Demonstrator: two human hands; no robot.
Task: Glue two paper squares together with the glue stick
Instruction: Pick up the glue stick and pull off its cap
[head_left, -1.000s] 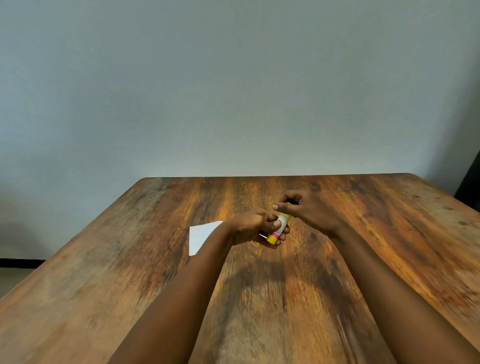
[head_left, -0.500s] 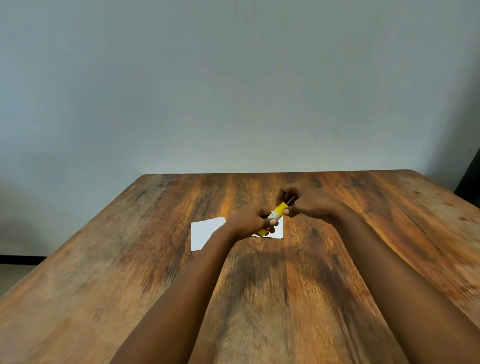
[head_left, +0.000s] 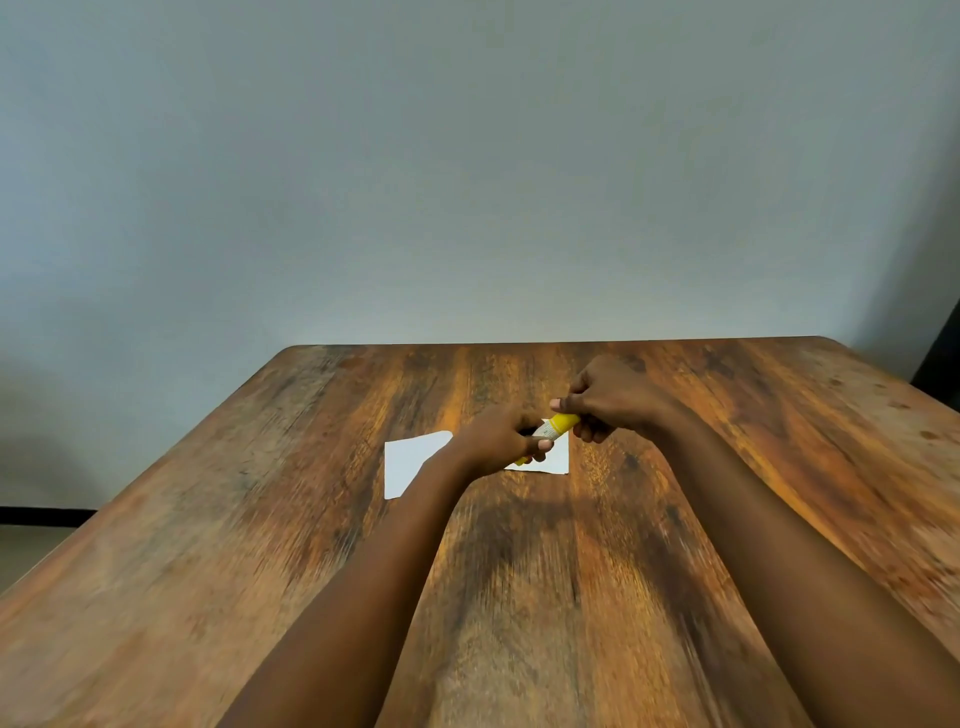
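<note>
A yellow and white glue stick (head_left: 555, 427) is held tilted between both hands above the table. My left hand (head_left: 501, 441) grips its lower body. My right hand (head_left: 608, 400) pinches its yellow upper end, the cap side. White paper lies flat under the hands: one piece (head_left: 410, 462) shows at the left of my left wrist, another part (head_left: 556, 457) shows at the right below the glue stick. Whether these are two squares or overlap is hidden by my left hand.
The wooden table (head_left: 519, 597) stretches from me to its far edge near a plain grey wall (head_left: 467, 182). A dark object (head_left: 945, 358) stands at the right edge of view beyond the table.
Both hands lifted the glue stick and turned it from nearly upright to slanted. The right hand moved onto its yellow end. The paper's right part came into view.
</note>
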